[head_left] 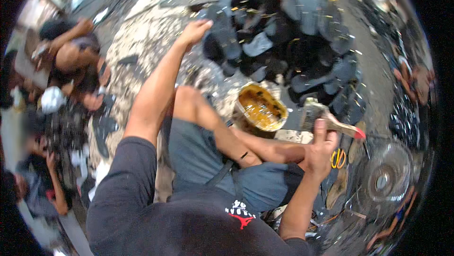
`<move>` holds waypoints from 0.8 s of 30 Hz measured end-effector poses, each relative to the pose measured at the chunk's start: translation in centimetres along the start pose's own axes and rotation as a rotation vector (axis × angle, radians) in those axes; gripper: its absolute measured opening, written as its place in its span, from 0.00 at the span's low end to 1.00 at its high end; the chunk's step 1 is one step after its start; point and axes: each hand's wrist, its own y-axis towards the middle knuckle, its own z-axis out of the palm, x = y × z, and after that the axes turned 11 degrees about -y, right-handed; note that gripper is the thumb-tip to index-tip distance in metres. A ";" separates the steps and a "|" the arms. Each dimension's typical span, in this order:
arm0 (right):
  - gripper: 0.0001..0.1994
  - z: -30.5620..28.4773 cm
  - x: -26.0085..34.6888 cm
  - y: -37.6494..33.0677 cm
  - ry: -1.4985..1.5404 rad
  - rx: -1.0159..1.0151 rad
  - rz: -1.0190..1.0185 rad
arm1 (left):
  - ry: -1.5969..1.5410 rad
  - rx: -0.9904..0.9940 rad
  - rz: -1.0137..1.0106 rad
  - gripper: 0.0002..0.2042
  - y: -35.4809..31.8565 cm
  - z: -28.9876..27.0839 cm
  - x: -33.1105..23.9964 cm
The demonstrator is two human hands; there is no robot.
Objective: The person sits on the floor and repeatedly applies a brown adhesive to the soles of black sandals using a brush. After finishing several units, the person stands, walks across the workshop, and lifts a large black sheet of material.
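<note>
My right hand grips a flat paintbrush by its pale, red-tipped handle. The brush's bristles point toward a tub of yellow-brown, glue-like paste in front of my crossed legs. Farther off, my left hand is stretched out to the left edge of a heap of dark shoe soles. Motion smears its fingers, so I cannot make out whether it touches or holds a sole.
An electric fan stands at my right, with yellow rings near it. Pale, stained sheeting covers ground at the left. Other people sit along the left side, and dark pieces lie between us.
</note>
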 end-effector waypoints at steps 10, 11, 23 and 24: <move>0.31 -5.8 -4.2 5.8 0.159 -0.147 0.040 | 0.178 -0.450 -0.297 0.31 -29.5 -20.4 8.0; 0.30 -6.2 -4.5 6.2 0.171 -0.135 0.022 | 0.125 -0.303 -0.438 0.37 -31.7 -18.4 8.4; 0.30 1.2 2.7 4.6 0.095 0.094 -0.041 | 0.230 -0.367 -0.445 0.22 -29.8 -15.6 16.6; 0.29 0.8 2.2 4.7 0.123 0.066 -0.074 | 0.005 -0.338 -0.420 0.20 -29.6 -17.1 15.0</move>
